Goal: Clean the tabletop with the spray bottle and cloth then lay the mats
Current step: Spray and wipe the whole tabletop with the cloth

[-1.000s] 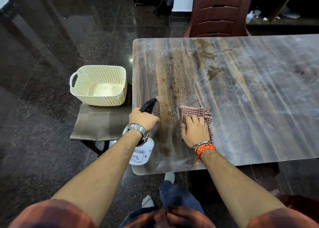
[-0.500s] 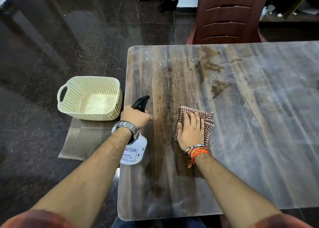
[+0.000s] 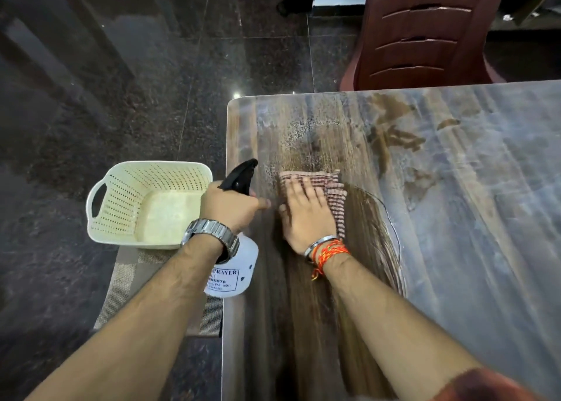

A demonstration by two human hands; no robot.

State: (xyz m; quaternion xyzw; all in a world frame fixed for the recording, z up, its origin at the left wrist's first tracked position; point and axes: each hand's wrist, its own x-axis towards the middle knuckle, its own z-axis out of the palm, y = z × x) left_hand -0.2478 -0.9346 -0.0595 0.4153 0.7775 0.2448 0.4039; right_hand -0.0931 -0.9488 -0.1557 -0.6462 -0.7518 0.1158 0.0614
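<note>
My left hand (image 3: 230, 207) grips the neck of a white spray bottle (image 3: 235, 274) with a black nozzle, held at the table's left edge. My right hand (image 3: 305, 215) presses flat on a red-and-white checked cloth (image 3: 332, 197) on the wood-grain tabletop (image 3: 455, 218). Spray droplets speckle the surface just beyond the cloth; a darker wet band runs from the cloth toward me. Brown woven mats (image 3: 127, 291) lie on a low stool left of the table, under a basket.
A cream perforated plastic basket (image 3: 145, 206) sits on the mats left of the table. A dark red plastic chair (image 3: 425, 30) stands at the table's far side. Dark polished stone floor (image 3: 121, 81) surrounds everything.
My right hand has pushed the cloth farther away across the table, leaving a wider wet streak. My head has come forward over the table; the left hand still holds the bottle.
</note>
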